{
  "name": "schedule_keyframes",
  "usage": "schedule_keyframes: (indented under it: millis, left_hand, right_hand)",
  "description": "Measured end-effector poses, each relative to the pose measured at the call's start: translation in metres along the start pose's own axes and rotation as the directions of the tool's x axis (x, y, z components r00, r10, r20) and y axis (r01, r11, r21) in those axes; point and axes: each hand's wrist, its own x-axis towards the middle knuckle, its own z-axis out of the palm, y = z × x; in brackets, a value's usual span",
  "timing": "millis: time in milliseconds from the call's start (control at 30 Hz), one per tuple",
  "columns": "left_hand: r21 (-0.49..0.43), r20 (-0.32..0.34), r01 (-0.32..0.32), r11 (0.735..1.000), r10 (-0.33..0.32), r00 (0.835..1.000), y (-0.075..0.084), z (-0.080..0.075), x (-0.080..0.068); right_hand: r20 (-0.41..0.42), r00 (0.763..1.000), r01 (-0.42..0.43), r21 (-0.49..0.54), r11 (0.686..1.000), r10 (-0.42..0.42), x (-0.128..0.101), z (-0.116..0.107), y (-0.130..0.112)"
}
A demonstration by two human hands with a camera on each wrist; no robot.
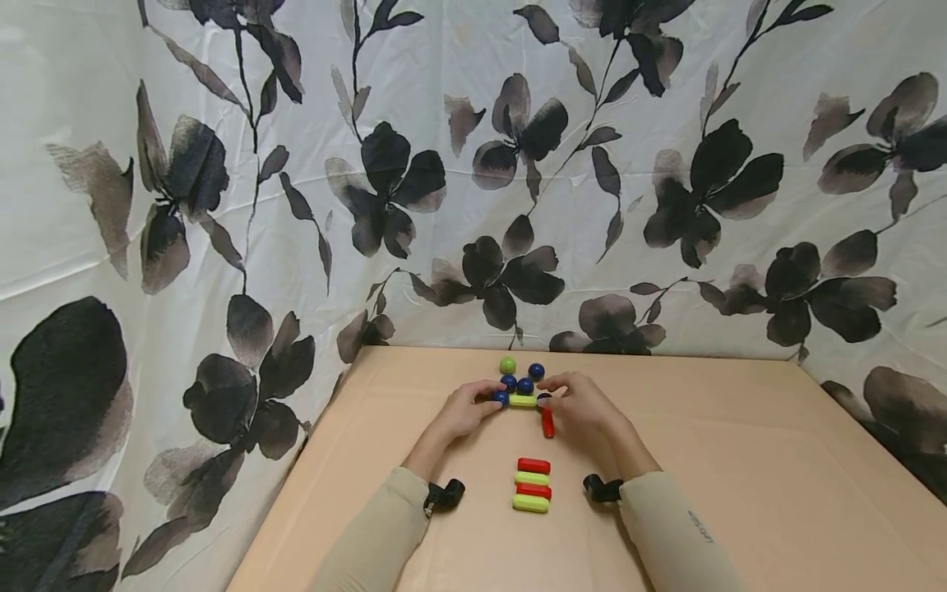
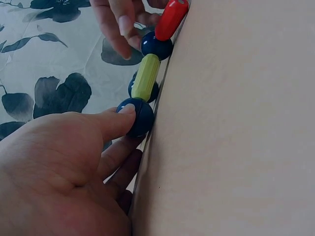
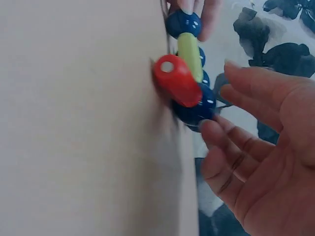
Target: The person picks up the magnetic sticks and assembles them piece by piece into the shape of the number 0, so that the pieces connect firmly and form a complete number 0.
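Note:
My left hand (image 1: 464, 409) pinches a shiny blue ball (image 2: 139, 118) between thumb and fingertips. From that ball a ribbed yellow-green rod (image 1: 522, 401) runs across to a second blue ball (image 3: 193, 112), and a red rod (image 1: 547, 423) sticks out of it toward me. A fingertip of my right hand (image 1: 589, 404) is right at this second ball, its other fingers spread loosely around the side. Just behind the yellow-green rod sit two more blue balls, one of them a middle ball (image 1: 525, 386).
Farther back lie a green ball (image 1: 507, 365) and a loose blue ball (image 1: 536, 372), near the far edge of the tan table (image 1: 710, 460). Closer to me, red and yellow-green rods (image 1: 533, 490) lie in a short stacked row between the forearms. A floral cloth (image 1: 473, 205) hangs behind.

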Motion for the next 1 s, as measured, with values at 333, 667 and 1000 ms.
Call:
schedule_keyframes:
  millis: [333, 667, 1000]
  left_hand:
    - [0.005, -0.008, 0.000, 1.000, 0.000, 1.000, 0.004, 0.001, -0.001]
    - [0.003, -0.005, -0.011, 1.000, 0.011, 1.000, -0.001, 0.000, -0.002]
    - [-0.026, 0.001, -0.050, 0.998, 0.050, 0.999, -0.006, -0.012, -0.007]
  right_hand:
    - [0.018, 0.999, 0.040, 0.195, 0.980, -0.044, 0.004, 0.008, 0.025]
    - [-0.007, 1.000, 0.023, 0.244, 0.969, -0.022, 0.003, 0.015, 0.029]
    - [-0.010, 1.000, 0.014, 0.229, 0.973, -0.012, 0.002, 0.015, 0.027]
